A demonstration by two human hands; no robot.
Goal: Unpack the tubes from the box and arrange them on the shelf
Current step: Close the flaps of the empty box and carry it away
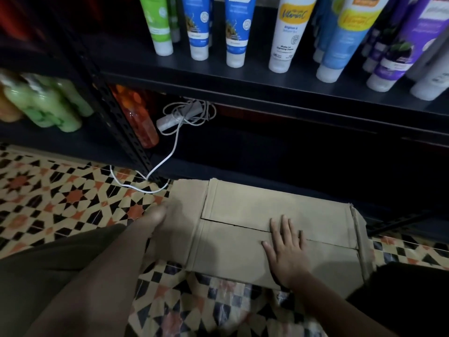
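Two hands are on a cardboard box (243, 229) that sits on the patterned tile floor (60, 195), near side of the dark shelf (243, 83), top flaps folded shut. The right hand (288, 249) lies flat on the near flap, fingers spread and gripping nothing, while the left hand (155, 215) is at the box's left flap, too blurred and dim to say if it's gripping. Tubes (286, 35) already stand cap-down in a row on the far shelf: green, blue, white and purple ones.
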